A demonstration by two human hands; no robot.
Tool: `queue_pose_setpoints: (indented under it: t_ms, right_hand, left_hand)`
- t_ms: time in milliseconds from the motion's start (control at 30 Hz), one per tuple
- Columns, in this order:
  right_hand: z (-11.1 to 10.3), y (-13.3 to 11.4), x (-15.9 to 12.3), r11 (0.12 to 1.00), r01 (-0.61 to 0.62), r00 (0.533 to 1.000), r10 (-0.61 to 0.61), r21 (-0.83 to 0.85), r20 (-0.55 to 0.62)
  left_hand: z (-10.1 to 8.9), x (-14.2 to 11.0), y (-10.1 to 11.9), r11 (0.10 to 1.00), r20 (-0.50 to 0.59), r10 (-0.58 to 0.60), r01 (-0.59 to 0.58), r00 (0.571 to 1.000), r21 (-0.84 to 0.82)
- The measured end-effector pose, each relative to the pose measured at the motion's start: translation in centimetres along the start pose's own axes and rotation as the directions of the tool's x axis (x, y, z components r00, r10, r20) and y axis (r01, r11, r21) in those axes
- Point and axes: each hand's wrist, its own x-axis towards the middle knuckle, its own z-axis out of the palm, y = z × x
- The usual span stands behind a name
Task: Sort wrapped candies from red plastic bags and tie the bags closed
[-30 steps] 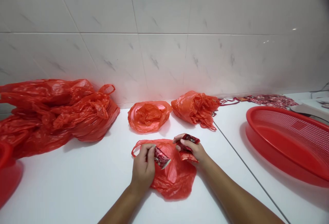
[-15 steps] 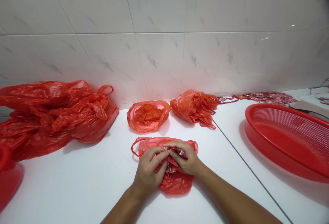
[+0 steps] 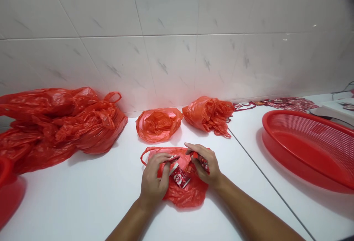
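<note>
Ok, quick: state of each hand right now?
Left hand: closed, holding a small red packet.
Right hand: closed, holding another red packet.

Heads up, the space right around the hands is pretty tight: the left hand (image 3: 153,182) and right hand (image 3: 204,163) sit over a flattened red plastic bag (image 3: 185,193), with a red packet (image 3: 178,178) lying between them. Straight ahead, a puffy red bag (image 3: 159,125) and a bunched-up red bag (image 3: 207,115) stand in the way of the tile wall (image 3: 166,49), with a narrow gap between them. Off to the right there's a wide gap, so a hand can swing across the white counter (image 3: 243,167) to the red mesh basket (image 3: 306,149). On the left, a big heap of red bags (image 3: 61,123) blocks things, with a red plastic rim (image 3: 7,171) at the edge just below it.
</note>
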Motion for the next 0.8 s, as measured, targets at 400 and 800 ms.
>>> queue_pose_setpoints:
  t_ms: [400, 800]
  right_hand:
    - [0.7, -0.5, -0.2, 0.983, 0.177, 0.978, -0.180, 0.038, 0.106]
    - [0.8, -1.7, -0.4, 0.991, 0.137, 0.979, -0.134, -0.009, 0.153]
  left_hand:
    - [-0.2, 0.1, -0.2, 0.997, 0.221, 0.007, -0.024, 0.975, 0.073]
    - [-0.2, 0.1, 0.0, 0.968, 0.058, 0.248, -0.250, 0.967, 0.025]
